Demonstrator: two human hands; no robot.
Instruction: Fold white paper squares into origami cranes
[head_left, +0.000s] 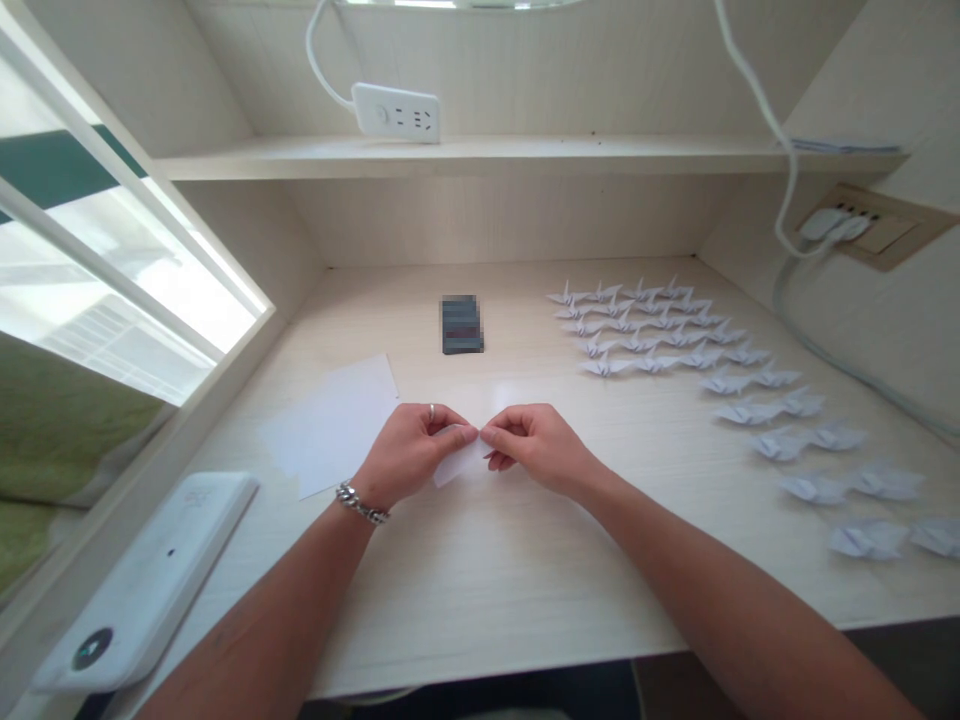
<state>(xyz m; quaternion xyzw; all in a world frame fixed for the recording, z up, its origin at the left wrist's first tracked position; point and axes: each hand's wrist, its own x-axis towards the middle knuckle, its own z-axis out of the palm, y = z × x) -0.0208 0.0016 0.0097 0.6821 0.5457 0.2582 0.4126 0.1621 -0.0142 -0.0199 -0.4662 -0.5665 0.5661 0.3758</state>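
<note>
In the middle of the desk a small folded piece of white paper [454, 465] is held between both hands. My left hand [409, 445] pinches it with thumb and fingers; a ring and a chain bracelet show on that side. My right hand [536, 440] meets it at the right end, thumb against fingertips, so the fold there is partly hidden. Flat white paper sheets [330, 425] lie to the left of my left hand. Rows of folded white paper cranes [645, 325] stand to the right, the nearer ones looser and blurred.
A dark pixelated object [461, 324] lies beyond my hands. At the left front is a white device [150, 585] with a round dark spot. A power strip [396, 112] rests on the shelf [525, 150]. Cables run down the right wall to a socket [877, 225].
</note>
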